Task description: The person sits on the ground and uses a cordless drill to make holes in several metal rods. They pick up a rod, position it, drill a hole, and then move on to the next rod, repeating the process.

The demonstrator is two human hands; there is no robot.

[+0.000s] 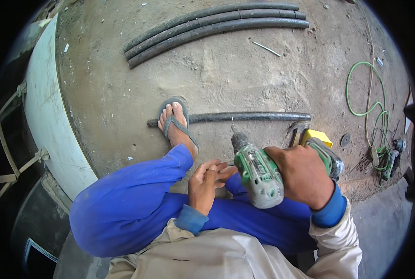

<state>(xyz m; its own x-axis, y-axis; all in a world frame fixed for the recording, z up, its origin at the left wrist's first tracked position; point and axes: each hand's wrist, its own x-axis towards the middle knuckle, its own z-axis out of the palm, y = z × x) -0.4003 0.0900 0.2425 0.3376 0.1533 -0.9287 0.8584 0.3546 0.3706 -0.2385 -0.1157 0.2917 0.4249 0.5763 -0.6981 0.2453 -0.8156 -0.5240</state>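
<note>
My right hand [305, 174] grips the handle of a green and grey cordless drill [258, 174]. The drill's bit points away from me, and its tip meets or lies just short of a black pipe [267, 116] on the ground. My sandalled left foot [176, 122] rests across the pipe near its left end. Over my lap, left of the drill, my left hand [202, 183] has its fingers bent and its thumb against them. A thin grey piece shows beside those fingertips, partly hidden by the drill; what it is I cannot make out.
Several dark pipes [216, 25] lie side by side at the far end. A thin metal rod [266, 49] lies near them. Right of the drill are a yellow object [317, 137] and a dark disc [345, 139]. A green cable [349, 88] runs to a power tool [392, 160]. A pale panel [54, 107] borders the left.
</note>
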